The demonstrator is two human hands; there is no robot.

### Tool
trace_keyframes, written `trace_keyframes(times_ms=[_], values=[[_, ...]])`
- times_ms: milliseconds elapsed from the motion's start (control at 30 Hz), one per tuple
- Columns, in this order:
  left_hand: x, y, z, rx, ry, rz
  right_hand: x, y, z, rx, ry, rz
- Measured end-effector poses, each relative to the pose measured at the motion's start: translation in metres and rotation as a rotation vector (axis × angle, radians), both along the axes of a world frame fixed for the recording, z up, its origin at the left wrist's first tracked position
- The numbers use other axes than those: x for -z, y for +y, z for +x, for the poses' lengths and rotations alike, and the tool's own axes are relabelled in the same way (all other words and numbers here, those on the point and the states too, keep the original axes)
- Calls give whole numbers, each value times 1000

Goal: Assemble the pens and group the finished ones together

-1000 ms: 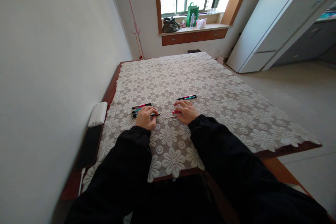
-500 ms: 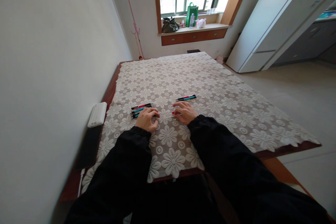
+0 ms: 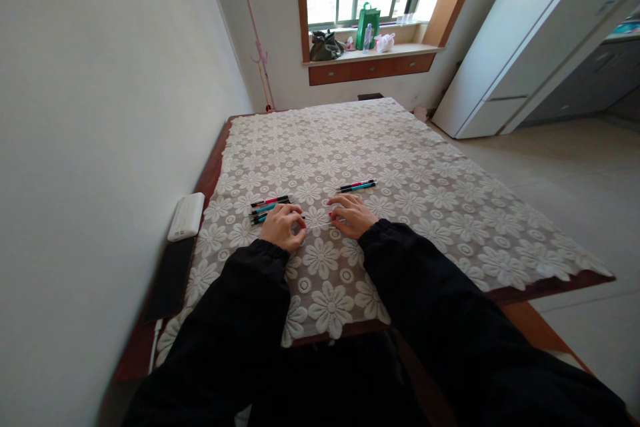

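My left hand (image 3: pixel 283 227) and my right hand (image 3: pixel 353 215) rest on the lace tablecloth (image 3: pixel 425 187), close together. Each pinches one end of a thin pen (image 3: pixel 318 224) that spans the small gap between them. A red tip shows at my right fingers. Just beyond my left hand lies a bunch of several pens (image 3: pixel 269 207), black with red and teal parts. Further out, past my right hand, a pair of pens (image 3: pixel 357 185) lies side by side. Both sleeves are black.
A white power bank (image 3: pixel 187 217) and a flat black device (image 3: pixel 170 277) lie on the table's bare left edge by the wall. A white fridge (image 3: pixel 505 60) stands at the right. Bags sit on the window sill (image 3: pixel 370 50).
My hands have drawn closer together. The black piece that pointed out of my left hand is no longer visible, and only a thin length shows between the fingers.
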State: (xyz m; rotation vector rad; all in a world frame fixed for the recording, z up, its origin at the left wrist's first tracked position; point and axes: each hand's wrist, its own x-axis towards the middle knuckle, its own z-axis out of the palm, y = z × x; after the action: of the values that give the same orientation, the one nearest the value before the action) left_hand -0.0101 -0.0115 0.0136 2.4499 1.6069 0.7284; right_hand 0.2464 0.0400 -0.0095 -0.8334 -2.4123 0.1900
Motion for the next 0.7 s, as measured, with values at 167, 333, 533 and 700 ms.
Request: trace_keyframes(times_ms=[167, 333, 533, 700], values=[[1, 0, 0, 17, -22, -12, 3, 1, -1, -11, -8, -32], [3, 1, 1, 54, -43, -3, 8, 0, -4, -33, 10, -43], [1, 0, 7, 79, -80, 27, 2, -3, -8, -24, 38, -100], [0, 1, 7, 27, -130, 68, -1, -4, -10, 35, 98, -151]])
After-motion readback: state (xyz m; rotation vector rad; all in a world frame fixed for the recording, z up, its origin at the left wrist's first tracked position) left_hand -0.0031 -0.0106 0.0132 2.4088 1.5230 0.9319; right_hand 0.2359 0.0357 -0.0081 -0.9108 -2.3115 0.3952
